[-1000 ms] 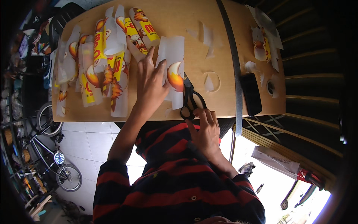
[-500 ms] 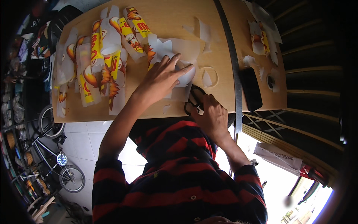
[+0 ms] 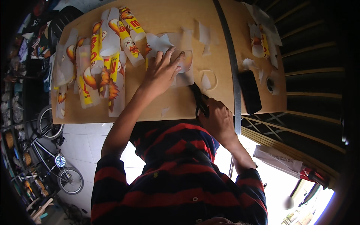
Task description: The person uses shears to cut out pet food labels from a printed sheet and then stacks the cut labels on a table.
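A translucent printed sheet (image 3: 186, 45) lies near the middle of the brown table. My left hand (image 3: 164, 70) rests on it with fingers stretched out and somewhat apart, pressing it down. Below the sheet's right part, my right hand (image 3: 217, 116) is closed around the handles of black scissors (image 3: 198, 95). Their blades point up and left, reaching the lower edge of the sheet, which partly hides them. A pale jagged-edged printed shape (image 3: 159, 40) shows just beyond my left fingers.
Overlapping yellow-and-white printed cutouts (image 3: 95, 56) cover the table's left side. Scraps (image 3: 204, 33) and a thin ring (image 3: 213, 79) lie right of the sheet. Past a dark strip (image 3: 229, 48) are a black phone (image 3: 250, 92) and a tape roll (image 3: 270, 84). A bicycle (image 3: 56, 157) stands at left.
The scissors have swung from flat and open-handled to pointing up at the sheet, their handles closer together. The sheet has turned and shifted slightly left; my left hand has moved slightly left with fingers less spread.
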`<state>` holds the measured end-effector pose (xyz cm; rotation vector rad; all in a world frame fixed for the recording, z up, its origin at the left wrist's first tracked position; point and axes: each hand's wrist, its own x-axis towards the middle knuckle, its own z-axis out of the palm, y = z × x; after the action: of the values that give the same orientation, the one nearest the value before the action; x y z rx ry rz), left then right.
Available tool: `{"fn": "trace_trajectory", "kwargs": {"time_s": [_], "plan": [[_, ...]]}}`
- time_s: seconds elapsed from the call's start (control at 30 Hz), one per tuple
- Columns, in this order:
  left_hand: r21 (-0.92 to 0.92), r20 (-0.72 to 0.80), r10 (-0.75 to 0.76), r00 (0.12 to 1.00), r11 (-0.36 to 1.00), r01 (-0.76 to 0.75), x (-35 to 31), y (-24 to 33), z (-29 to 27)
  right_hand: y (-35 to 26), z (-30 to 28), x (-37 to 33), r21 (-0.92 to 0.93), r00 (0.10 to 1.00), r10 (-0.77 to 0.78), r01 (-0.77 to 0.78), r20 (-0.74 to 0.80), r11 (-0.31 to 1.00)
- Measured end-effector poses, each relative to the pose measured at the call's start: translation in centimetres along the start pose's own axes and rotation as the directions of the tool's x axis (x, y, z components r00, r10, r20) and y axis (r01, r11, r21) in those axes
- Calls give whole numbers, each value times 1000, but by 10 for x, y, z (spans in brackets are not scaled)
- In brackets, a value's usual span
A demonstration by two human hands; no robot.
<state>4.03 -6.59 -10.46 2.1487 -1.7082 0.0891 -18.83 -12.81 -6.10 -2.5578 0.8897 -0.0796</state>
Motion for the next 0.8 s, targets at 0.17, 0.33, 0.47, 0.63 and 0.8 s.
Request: {"fn": "trace_trajectory", "kwargs": {"time_s": [0.17,0.33,0.47,0.63,0.8], "plan": [[-28,-43,-74,996,997,73,3,7,9,33,-23,-14,320,881,150,-315,449,894],[-35,-78,-130,988,991,128,18,11,21,53,-11,-62,747,830,66,-530,553,402],[-140,-102,-176,979,977,161,24,8,26,41,9,-90,793,867,44,-474,497,382],[-204,-48,-172,984,966,159,22,3,18,32,18,-101,758,887,60,-425,458,494],[-60,-106,4,994,998,-11,24,-5,15,36,25,-104,754,844,33,-496,536,431]]}}
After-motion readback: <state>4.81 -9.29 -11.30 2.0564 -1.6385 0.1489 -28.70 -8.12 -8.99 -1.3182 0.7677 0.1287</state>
